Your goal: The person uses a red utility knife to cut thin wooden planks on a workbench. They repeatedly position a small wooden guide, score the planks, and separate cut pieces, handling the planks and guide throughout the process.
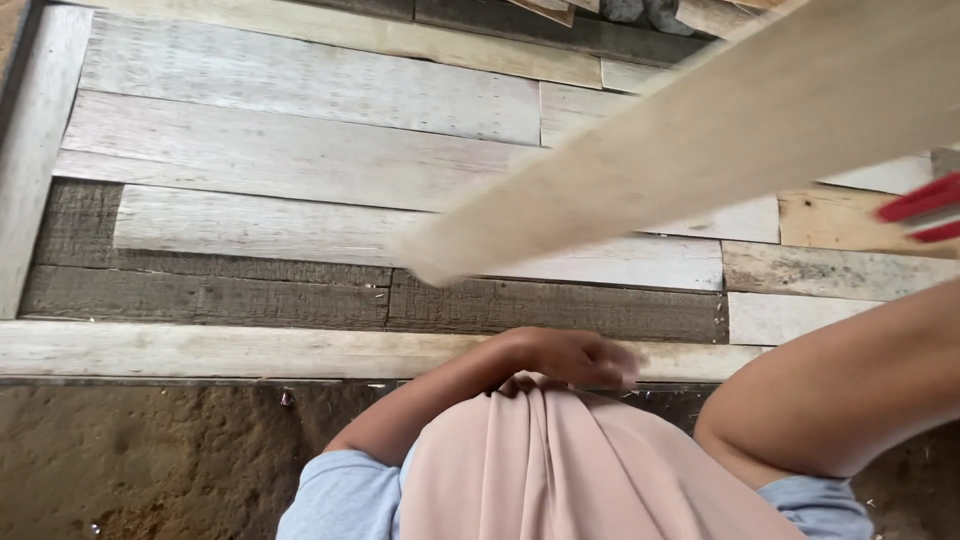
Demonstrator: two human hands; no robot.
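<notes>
Nearest the camera: pale pink cloth [560, 470] over the person's front, light blue sleeves [340, 500] at both sides.

Left hand [580, 358]: just above the cloth, at the near edge of the plank floor [300, 160]. Blurred. Fingers loosely curled and pointing right, nothing seen in them.

Right forearm [830, 390]: enters from the lower right and runs up and out past the right edge. Right hand is out of frame, so I cannot tell its grip.

Below and left of the sleeves: brown packed dirt [150, 450].

Long pale wooden board [700, 150]: in the air over the floor, slanting from the upper right corner down to a blurred free end near centre, above the left hand and apart from it. What holds its far end is not visible.

Red object [920, 205]: two red strips at the right edge, partly cut off, kind unclear.

Floor beyond: weathered planks laid side by side, some whitish, some dark grey; a light beam [200, 350] along the near edge.
</notes>
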